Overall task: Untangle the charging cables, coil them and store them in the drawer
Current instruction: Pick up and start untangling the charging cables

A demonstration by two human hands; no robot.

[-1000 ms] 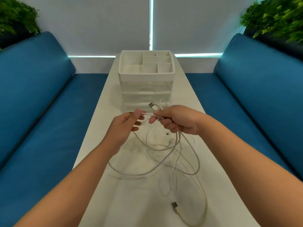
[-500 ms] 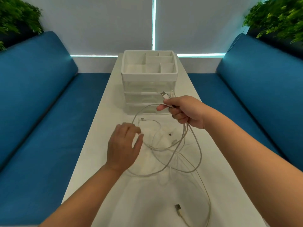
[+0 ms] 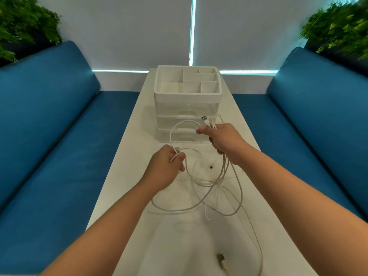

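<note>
Left hand [image 3: 166,169] now pinches cable [image 3: 199,208].

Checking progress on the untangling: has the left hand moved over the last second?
Yes. The left hand dropped from beside the right hand, toward the near end of the table and away from the drawer organizer; it now pinches a cable end.

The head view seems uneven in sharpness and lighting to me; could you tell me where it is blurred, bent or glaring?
Head view: the right plant is smeared by blur, while the hands and cables stay fairly sharp; wide-angle distortion bows the sofas outward; bright light leaks through the blind gap; the glossy table shows faint reflections.
</note>
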